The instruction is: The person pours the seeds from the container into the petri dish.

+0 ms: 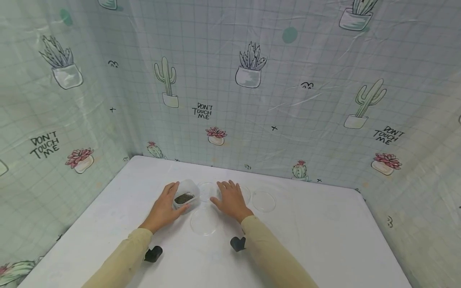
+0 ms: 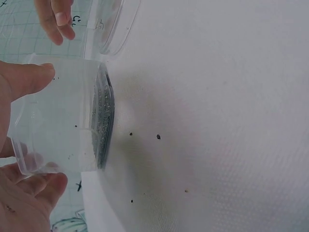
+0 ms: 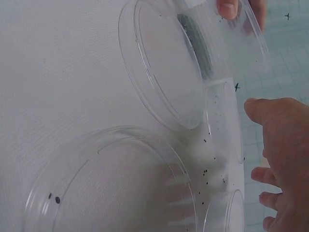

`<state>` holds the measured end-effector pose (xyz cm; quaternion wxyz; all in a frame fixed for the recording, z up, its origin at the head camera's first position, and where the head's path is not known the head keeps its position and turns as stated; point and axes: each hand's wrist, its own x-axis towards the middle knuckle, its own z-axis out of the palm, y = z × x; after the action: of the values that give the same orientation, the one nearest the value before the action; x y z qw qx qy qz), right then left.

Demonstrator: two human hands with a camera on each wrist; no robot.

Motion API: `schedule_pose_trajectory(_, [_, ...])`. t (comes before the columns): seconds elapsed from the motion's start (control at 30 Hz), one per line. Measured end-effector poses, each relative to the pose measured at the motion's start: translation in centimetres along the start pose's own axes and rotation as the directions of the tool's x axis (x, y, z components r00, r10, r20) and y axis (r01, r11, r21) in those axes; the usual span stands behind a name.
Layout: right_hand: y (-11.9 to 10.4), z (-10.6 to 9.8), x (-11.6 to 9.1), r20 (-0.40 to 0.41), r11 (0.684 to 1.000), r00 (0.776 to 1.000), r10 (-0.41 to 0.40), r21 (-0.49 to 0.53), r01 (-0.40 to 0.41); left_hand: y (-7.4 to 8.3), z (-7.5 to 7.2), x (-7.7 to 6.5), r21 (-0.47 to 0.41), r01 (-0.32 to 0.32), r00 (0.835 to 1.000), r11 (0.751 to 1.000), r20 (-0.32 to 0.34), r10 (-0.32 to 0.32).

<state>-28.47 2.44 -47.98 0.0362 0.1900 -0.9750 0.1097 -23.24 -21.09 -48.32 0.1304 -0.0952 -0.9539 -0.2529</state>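
My left hand [image 1: 163,211] grips a clear plastic tub [image 1: 189,187], thumb on one side and fingers on the other. Dark, fine grains [image 1: 184,198] lie along the bottom of the tub, which touches or nearly touches the table. To its right my right hand [image 1: 232,201] hovers over clear round dishes, fingers spread and holding nothing. One dish [image 1: 204,222] sits nearest me, another [image 1: 207,192] between the hands, and a third [image 1: 264,201] to the right. A further dish [image 1: 245,194] is partly hidden behind the right hand. In the right wrist view, the right hand [image 3: 287,145] has its thumb apart from its fingers.
Loose dark specks [image 2: 158,137] are scattered on the white table [image 1: 306,236], and more dark specks [image 3: 205,171] lie among the dishes. A patterned curtain [image 1: 288,104] rises along the table's back and sides. Black wrist pieces [image 1: 237,243] stick out beside both sleeves.
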Motion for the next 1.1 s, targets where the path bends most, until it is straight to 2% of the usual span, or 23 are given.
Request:
schedule_pose_trajectory(0.6, [0.0,1.2,1.1,0.038,1.000,0.999,0.030,-0.006,-0.030,0.0,0.1,-0.2,-0.024,-0.001,1.000,1.000,-0.008,0.001])
schedule_pose_trajectory(1.1, [0.2,2.1,1.6,0.040,0.999,0.998,0.044,0.014,-0.044,0.2,-0.1,-0.1,-0.016,0.014,1.000,1.000,0.015,-0.013])
